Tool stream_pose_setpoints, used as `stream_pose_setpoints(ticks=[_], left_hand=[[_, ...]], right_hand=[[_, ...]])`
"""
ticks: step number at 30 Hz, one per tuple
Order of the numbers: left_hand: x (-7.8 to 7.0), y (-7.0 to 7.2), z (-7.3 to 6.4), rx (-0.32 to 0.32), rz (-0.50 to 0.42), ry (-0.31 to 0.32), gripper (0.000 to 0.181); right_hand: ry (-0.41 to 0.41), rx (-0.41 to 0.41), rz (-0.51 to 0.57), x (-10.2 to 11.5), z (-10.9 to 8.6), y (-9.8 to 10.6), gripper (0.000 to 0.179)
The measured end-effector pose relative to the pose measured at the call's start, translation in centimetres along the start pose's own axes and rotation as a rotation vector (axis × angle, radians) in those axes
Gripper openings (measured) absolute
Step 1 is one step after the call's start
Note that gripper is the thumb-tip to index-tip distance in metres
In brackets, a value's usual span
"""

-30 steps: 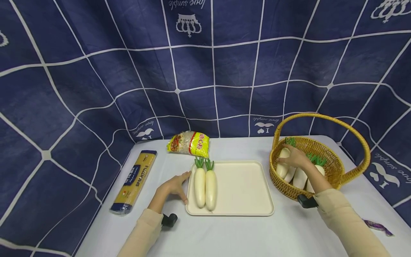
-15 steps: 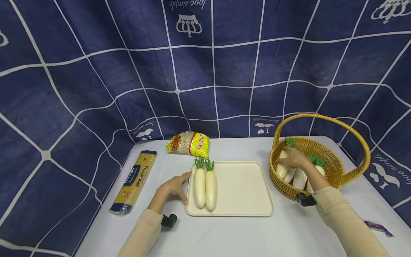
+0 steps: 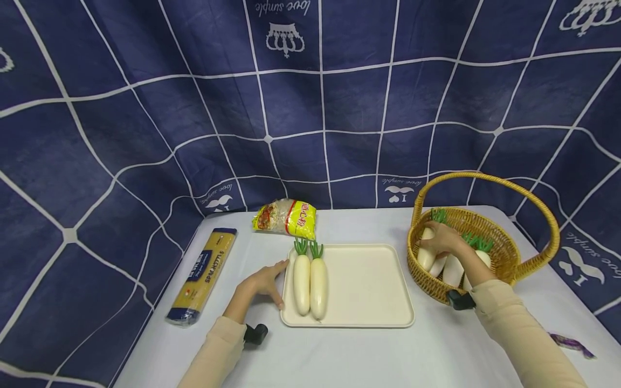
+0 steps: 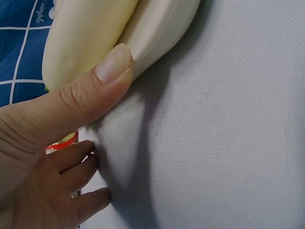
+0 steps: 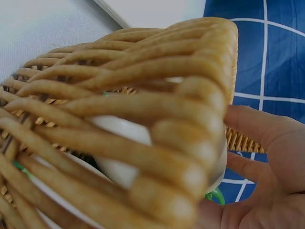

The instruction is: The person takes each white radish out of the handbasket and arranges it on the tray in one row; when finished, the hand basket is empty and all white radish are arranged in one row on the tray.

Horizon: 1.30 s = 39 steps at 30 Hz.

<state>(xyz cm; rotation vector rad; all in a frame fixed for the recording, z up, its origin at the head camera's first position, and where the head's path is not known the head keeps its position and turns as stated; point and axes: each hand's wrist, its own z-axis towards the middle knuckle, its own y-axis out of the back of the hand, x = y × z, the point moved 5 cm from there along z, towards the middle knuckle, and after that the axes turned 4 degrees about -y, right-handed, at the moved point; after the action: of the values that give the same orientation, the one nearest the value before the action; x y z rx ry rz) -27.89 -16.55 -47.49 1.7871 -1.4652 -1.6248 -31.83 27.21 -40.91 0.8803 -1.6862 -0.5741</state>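
Observation:
Two white radishes (image 3: 302, 285) with green tops lie side by side on the left part of a cream tray (image 3: 368, 285). My left hand (image 3: 264, 281) is at the tray's left edge, fingers spread. In the left wrist view its thumb (image 4: 100, 78) touches the tray rim (image 4: 164, 36). Inside the wicker basket (image 3: 432, 283) on the right, my right hand (image 3: 447, 240) grips a white radish (image 3: 426, 258) by its upper body. Several more radishes (image 3: 453, 269) lie beside it. In the right wrist view the basket's weave (image 5: 143, 107) hides most of the gripped radish.
A yellow noodle bag (image 3: 286, 216) lies behind the tray. A spaghetti pack (image 3: 202, 275) is at the left. The basket handle (image 3: 485, 175) arches above the right hand. A purple strip (image 3: 572, 343) lies at the right edge. A blue checked curtain (image 3: 349, 102) stands behind.
My right hand stays on the radish in the basket, with only a slight shift of the wrist and forearm. The left hand, tray and its radishes have not visibly moved.

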Motion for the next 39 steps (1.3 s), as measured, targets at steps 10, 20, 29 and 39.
stream_pose_setpoints(ticks=[10, 20, 29, 39], left_hand=[[-0.1, 0.0, -0.1, -0.004, -0.007, -0.004, 0.121], [-0.1, -0.1, -0.1, -0.008, -0.012, 0.004, 0.122], [0.0, 0.0, -0.1, -0.004, -0.015, 0.003, 0.122], [-0.1, 0.0, -0.2, 0.005, -0.024, 0.003, 0.121]], right_hand=[[0.016, -0.019, 0.002, -0.1, 0.1, -0.1, 0.070], [0.011, -0.004, 0.114, -0.1, -1.0, 0.3, 0.073], [0.049, -0.004, 0.178, -0.5, -1.5, 0.9, 0.076], [0.091, -0.044, 0.202, -0.2, -2.3, 1.5, 0.074]])
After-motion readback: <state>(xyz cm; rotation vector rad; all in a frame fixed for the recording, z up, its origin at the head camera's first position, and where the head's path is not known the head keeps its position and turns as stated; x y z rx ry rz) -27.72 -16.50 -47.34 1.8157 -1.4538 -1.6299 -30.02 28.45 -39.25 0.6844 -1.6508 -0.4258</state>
